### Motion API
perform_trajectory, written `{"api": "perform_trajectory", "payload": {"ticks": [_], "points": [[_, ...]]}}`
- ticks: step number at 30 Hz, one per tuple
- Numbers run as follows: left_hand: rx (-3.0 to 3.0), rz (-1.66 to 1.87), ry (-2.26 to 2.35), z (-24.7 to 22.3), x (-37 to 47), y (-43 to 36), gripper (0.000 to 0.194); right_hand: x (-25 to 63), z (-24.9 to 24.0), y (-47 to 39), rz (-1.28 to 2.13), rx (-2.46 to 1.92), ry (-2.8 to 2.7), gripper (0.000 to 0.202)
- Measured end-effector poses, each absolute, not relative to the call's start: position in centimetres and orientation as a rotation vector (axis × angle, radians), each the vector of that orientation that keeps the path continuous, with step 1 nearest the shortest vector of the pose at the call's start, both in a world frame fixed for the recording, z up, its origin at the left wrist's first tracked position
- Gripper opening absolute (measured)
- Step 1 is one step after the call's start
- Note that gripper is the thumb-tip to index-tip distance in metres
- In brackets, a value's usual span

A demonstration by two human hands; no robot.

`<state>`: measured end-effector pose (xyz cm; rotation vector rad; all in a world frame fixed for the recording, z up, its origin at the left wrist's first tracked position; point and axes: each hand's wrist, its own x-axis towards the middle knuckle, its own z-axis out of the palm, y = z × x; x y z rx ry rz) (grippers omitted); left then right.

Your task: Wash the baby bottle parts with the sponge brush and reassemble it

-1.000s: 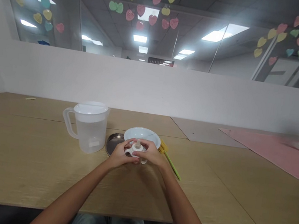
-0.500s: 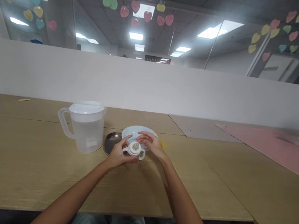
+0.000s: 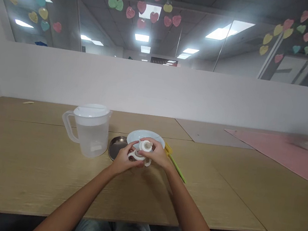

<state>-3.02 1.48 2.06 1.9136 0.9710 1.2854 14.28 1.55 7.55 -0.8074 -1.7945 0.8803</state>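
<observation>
My left hand (image 3: 123,159) is wrapped round a baby bottle (image 3: 135,154) with white side handles, standing near the middle of the table. In my right hand (image 3: 159,155) is the white nipple lid (image 3: 146,146), gripped between thumb and fingers. The lid is tilted and sits just above the bottle's neck, seemingly off it. Most of the bottle's body is hidden by my hands. Behind them lies a pale plate (image 3: 147,133), and a round metal dish (image 3: 113,149) is beside my left hand.
A clear plastic pitcher (image 3: 92,135) with a white lid stands to the left. A bottle brush (image 3: 177,167) with a yellow head and green handle lies at the right. Farther right, a pink sheet (image 3: 290,153) covers part of the table, next to a grey panel (image 3: 212,134).
My right hand has closed on the nipple lid and raised it from the bottle, tilting it to the right. The bottle brush's green handle now shows past my right arm.
</observation>
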Motion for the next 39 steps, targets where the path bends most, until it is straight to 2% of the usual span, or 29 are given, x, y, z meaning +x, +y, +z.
{"api": "perform_trajectory", "payload": {"ticks": [6,12,16,21,26,30,36,39], "points": [[1.903,1.287,0.982,1.9,-3.0,1.6,0.078,15.0,7.9,1.8,0.981,-0.852,-1.484,0.046],[1.895,1.276,0.980,2.0,-3.0,1.4,0.079,16.3,8.1,3.2,1.073,-0.542,-1.022,0.046],[1.916,1.273,0.987,1.9,-3.0,1.5,0.078,17.1,7.7,4.4,1.037,-0.490,-0.896,0.044],[1.915,1.269,0.988,1.8,-3.0,1.6,0.079,17.6,6.0,5.9,0.873,-0.642,-0.860,0.046],[1.928,1.268,0.978,2.0,-3.0,1.5,0.075,18.0,4.4,6.9,0.595,-0.988,-0.906,0.051],[1.950,1.261,0.994,2.1,-3.1,1.5,0.072,17.4,4.0,6.4,0.353,-1.202,-1.113,0.046],[1.977,1.253,0.995,1.9,-3.1,1.6,0.070,15.5,4.2,4.8,0.181,-1.290,-1.728,0.035],[1.994,1.255,0.986,1.9,-3.2,1.7,0.069,15.4,4.1,4.7,0.120,-1.342,-1.761,0.036]]}}
